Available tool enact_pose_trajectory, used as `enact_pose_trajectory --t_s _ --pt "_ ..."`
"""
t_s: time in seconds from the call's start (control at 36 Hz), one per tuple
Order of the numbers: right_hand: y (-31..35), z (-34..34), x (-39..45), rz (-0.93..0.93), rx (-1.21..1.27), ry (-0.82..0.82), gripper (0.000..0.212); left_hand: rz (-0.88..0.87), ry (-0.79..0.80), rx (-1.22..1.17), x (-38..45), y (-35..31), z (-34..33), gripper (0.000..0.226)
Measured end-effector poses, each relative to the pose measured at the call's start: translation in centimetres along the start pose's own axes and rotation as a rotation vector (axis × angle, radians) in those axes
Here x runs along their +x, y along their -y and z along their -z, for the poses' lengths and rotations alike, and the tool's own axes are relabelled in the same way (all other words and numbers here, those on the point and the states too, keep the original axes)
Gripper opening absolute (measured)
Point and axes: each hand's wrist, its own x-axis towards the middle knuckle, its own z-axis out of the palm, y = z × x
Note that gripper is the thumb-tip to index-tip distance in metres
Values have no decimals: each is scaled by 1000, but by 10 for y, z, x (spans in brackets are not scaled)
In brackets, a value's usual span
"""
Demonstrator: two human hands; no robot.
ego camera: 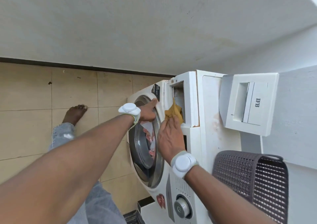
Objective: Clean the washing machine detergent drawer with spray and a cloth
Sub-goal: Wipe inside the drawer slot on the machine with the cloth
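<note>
Here, right hand (169, 138) around cloth (173, 112)

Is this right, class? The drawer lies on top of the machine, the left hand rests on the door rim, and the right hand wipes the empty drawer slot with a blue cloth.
One thing is wrong: the cloth is mustard yellow, not blue, as the head view shows. The drawer lies on top of the machine, the left hand rests on the door rim, and the right hand wipes the slot.
</note>
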Motion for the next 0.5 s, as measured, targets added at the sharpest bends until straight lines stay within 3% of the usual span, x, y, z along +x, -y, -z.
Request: enact_pose_trajectory --t_s 0.19,0.33,0.42,0.5 --pt "25 -32 19 -144 208 -34 71 -53 -57 -58 -6 -3 -4 103" --pt "11 -32 42 -132 323 -91 77 -62 -61 -59 -11 -6 -4 97" --pt "0 -18 80 -126 329 -93 93 -98 -72 -103 -11 -10 -3 88" --pt "-18 -8 121 -131 296 -140 75 -115 -54 -141 -15 -11 1 85"
